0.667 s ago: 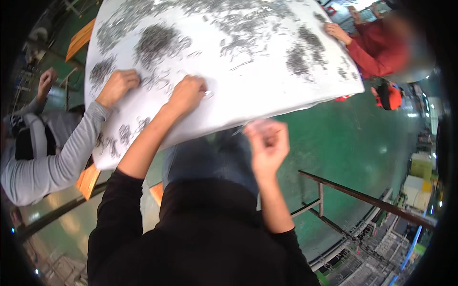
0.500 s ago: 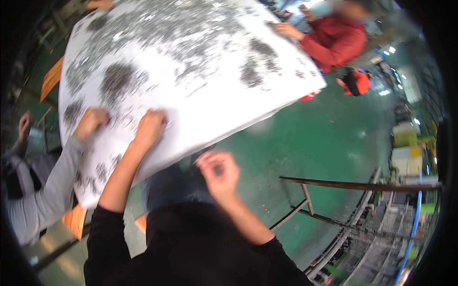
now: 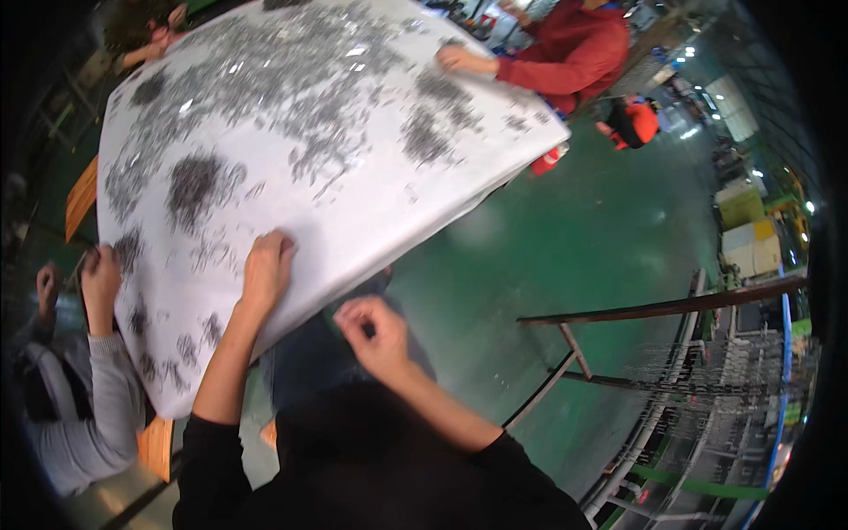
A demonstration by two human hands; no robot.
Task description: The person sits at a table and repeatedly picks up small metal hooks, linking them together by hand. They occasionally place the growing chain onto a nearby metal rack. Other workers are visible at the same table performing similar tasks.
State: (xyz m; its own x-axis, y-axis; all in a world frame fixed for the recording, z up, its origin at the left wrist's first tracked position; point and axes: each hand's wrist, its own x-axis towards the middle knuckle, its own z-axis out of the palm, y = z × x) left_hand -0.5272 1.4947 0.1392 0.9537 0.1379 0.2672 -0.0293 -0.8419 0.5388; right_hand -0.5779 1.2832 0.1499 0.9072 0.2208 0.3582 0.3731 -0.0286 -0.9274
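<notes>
My left hand (image 3: 268,276) is over the near part of a white-covered table (image 3: 353,212), its fingers curled together; what they hold, if anything, is hidden. Past its fingertips lies a loose scatter of small dark pieces (image 3: 212,252), thin and metal-looking, too small to name. My right hand (image 3: 378,340) is off the table's near edge, above my lap. Thumb and fingertips meet there in a ring, and anything between them is too small to make out. A denser dark heap (image 3: 194,184) of the pieces sits beyond my left hand.
A wide spread of pieces (image 3: 291,71) covers the far table. Co-workers' hands show at the left (image 3: 102,278), far right (image 3: 464,60) and far left (image 3: 159,42). Wooden benches (image 3: 156,446) stand at left. A brown metal frame (image 3: 662,309) stands right on the green floor.
The grey-sleeved co-worker's hand has moved left, off the pieces to the table's edge. My right hand has shifted slightly left and down in the picture. The whole view has turned a little.
</notes>
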